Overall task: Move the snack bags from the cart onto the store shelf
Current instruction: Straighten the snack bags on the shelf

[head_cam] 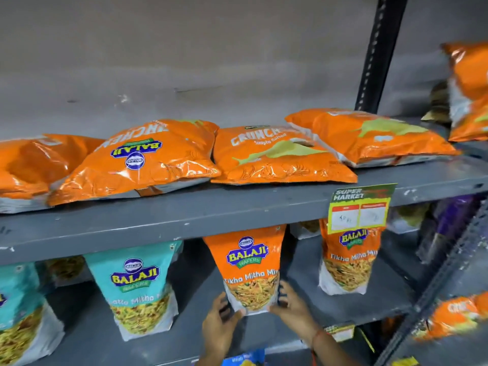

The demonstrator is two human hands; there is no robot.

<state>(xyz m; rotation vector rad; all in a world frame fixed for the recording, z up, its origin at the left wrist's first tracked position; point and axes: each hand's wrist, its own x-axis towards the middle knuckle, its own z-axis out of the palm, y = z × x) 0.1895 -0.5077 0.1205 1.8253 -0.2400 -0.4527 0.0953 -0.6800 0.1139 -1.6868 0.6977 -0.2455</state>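
Nearest the camera, at about six o'clock, the left hand (220, 319) and right hand (291, 307) flank the base of an orange Tikha Mitha Mix pouch (250, 270), fingers spread and touching its lower corners, each pressed to its side of the pouch rather than closed around it. The pouch stands upright on the lower grey shelf (343, 307). At eight o'clock stands a teal Balaji pouch (138, 289); at four o'clock, a second orange pouch (348, 262) behind a supermarket price tag (359, 208). Farther up, on the upper shelf (211, 215), orange Crunchex bags (274, 157) lie flat in a row. At one o'clock rises a black slotted upright (380, 54).
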